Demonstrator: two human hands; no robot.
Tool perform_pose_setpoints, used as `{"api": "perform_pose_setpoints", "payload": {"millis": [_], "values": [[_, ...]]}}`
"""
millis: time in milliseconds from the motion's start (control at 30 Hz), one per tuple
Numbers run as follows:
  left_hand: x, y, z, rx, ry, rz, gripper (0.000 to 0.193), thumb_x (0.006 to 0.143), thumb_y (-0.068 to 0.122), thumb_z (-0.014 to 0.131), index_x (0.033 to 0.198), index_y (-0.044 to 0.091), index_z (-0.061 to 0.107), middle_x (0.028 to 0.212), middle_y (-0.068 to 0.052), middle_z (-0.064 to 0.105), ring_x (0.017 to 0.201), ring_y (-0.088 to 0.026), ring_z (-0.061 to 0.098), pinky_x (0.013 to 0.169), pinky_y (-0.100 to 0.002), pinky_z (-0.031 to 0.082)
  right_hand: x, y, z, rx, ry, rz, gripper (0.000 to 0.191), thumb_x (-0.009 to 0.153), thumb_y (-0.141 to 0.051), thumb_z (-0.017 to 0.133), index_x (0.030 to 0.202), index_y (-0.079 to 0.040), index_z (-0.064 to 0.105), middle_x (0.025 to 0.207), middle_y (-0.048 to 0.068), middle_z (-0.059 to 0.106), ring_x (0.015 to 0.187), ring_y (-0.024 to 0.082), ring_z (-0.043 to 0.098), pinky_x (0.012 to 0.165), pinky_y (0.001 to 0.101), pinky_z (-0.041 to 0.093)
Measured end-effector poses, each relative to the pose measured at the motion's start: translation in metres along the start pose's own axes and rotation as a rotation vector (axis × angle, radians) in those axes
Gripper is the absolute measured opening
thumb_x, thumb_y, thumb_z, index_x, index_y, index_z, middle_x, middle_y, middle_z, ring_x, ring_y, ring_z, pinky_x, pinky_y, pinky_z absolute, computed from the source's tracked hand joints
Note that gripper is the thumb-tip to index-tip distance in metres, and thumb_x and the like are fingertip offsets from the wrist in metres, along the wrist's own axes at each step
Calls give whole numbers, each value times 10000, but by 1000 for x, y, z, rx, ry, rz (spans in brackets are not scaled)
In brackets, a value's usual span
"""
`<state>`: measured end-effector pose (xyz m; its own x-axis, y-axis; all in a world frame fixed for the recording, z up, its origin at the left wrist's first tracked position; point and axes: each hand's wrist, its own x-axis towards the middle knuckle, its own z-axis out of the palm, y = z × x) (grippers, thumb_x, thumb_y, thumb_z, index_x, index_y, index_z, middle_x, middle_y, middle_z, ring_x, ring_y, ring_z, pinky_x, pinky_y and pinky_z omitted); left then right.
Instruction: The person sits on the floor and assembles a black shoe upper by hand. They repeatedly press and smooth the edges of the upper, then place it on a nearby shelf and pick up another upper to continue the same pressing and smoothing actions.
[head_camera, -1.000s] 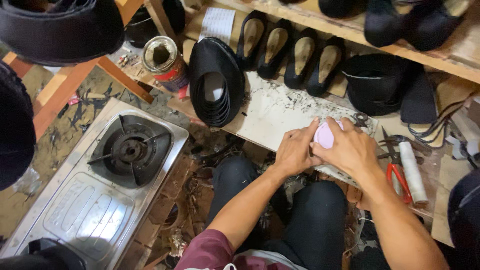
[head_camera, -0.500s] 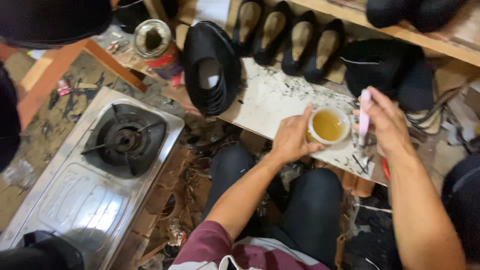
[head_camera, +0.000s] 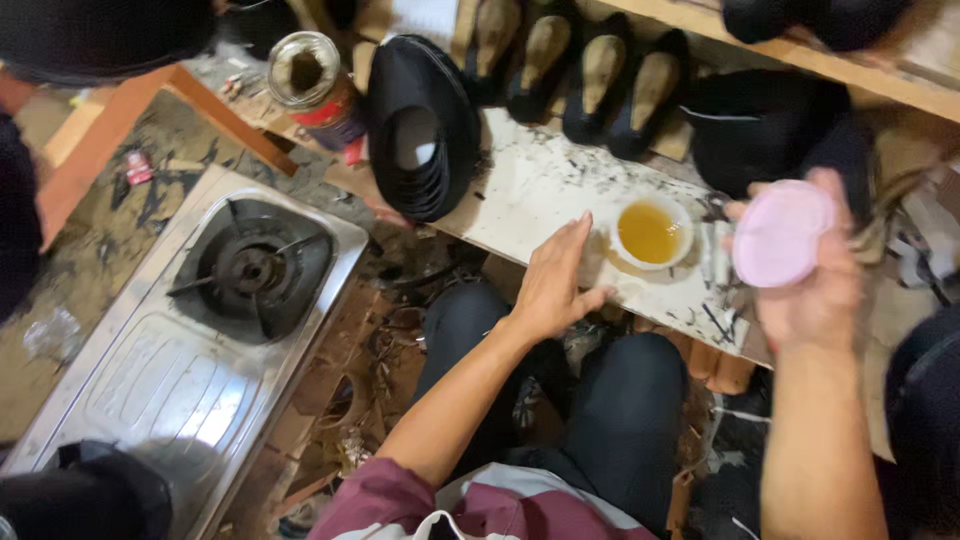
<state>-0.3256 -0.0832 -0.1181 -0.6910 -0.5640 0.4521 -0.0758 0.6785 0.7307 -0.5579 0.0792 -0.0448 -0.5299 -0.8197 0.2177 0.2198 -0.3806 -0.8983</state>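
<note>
A small white tub (head_camera: 650, 233) of yellow liquid stands uncovered on the stained white board (head_camera: 540, 185) in front of my knees. My left hand (head_camera: 553, 280) rests flat on the board just left of the tub, fingers spread, holding nothing. My right hand (head_camera: 812, 270) is lifted to the right of the tub and grips the tub's round pink lid (head_camera: 780, 233), face toward me.
A stack of black shoe uppers (head_camera: 425, 125) leans at the board's left end beside an open tin can (head_camera: 310, 85). Black slip-on shoes (head_camera: 600, 75) line the back. A steel gas stove (head_camera: 215, 310) sits on the floor at left. Tools lie at far right.
The lid has come off the tub: both hands were on it, then my right hand carried the pink lid off to the right. My left hand let go and flattened on the board.
</note>
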Motion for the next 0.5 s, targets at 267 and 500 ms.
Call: {"api": "perform_pose_setpoints", "payload": {"millis": [267,500], "values": [[-71,-43,-75,-79,272,-329,791,894,195,783,1563,53,385,1367,-183,658,1295,-338,617,1103,-424,469,11,40,-22,-442,193,-76,819,992,-318,764,1618,-80,291,1476,94,450,1328,239,536,1049,362,529],[-61,-69,-112,-4,302,-433,805,894,182,742,1579,58,338,1364,-209,612,1256,-356,607,1065,-424,467,13,67,-16,-729,117,-312,744,1057,-51,808,1583,-11,283,1569,190,379,1485,271,415,1298,357,336]]}}
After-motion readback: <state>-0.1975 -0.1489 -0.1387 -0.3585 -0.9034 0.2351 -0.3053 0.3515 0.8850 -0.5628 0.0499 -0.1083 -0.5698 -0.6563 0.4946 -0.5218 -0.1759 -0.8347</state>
